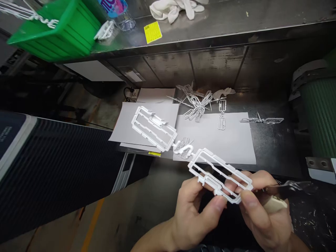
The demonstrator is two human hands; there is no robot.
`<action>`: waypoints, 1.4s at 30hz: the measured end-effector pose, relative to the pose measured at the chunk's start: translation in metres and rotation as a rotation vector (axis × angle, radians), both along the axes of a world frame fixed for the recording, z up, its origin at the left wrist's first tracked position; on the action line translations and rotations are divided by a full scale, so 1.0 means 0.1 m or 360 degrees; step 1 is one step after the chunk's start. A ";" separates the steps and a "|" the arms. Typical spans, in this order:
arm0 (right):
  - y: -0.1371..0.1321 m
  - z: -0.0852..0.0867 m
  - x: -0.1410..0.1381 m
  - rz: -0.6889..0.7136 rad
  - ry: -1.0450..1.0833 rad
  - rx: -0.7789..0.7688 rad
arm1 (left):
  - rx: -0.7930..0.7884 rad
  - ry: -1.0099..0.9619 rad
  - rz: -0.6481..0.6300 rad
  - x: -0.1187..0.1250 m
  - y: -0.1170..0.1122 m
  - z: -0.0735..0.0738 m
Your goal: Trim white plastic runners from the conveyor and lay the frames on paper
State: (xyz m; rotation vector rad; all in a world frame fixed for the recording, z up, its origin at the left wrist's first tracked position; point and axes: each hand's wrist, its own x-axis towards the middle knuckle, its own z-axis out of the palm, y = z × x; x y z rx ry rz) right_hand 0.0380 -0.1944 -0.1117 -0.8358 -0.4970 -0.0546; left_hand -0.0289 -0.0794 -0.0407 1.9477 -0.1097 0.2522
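A white moulded plastic part (154, 127), two rectangular frames joined by a curved runner (183, 149), is held out in front of me. My left hand (195, 213) pinches the lower edge of the near frame (220, 175) between thumb and fingers. My right hand (265, 210) grips the same frame's right end with thumb and forefinger, and a cream-handled tool (282, 196) with a dark tip lies in that palm. The far frame hangs free over the white paper sheets (223, 140).
A heap of trimmed white runners (195, 103) and small frames (222, 119) lies on the dark bench; another piece (262, 120) to the right. A green bin (60, 31), yellow tag (152, 32) and white cloth (173, 8) sit on the steel shelf above. Conveyor belt (52, 168) at left, green cylinder (320, 115) at right.
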 end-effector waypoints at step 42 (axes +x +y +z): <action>0.13 -0.28 -0.01 0.1356 0.0334 0.0761 | 0.0437 -0.0255 -0.0195 -0.16 0.16 0.02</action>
